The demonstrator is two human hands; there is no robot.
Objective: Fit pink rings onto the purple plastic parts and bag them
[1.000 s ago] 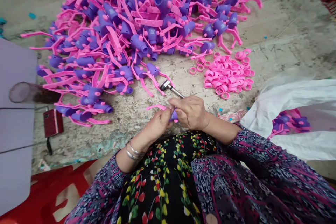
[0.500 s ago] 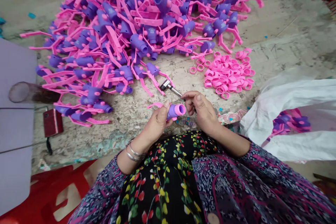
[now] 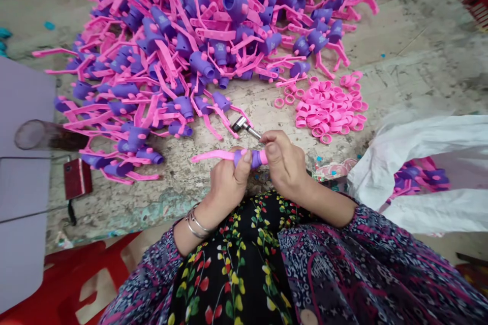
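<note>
Purple-and-pink plastic piece (image 3: 256, 159): held over the bench (image 3: 412, 56), near its front edge.
Grip: left hand (image 3: 229, 180) clamped on the purple body; right hand (image 3: 286, 165) clamped on the pink end.
Bare strip (image 3: 190, 148): between piece and heap (image 3: 202, 61).
White bag (image 3: 438, 134): mouth open; similar pieces (image 3: 436, 177) inside.
Clear tumbler (image 3: 48, 134): dark contents.

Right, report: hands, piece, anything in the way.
Left hand gripping purple-and-pink piece. Right hand at its pink-ringed end. Hammer lying close by.
</note>
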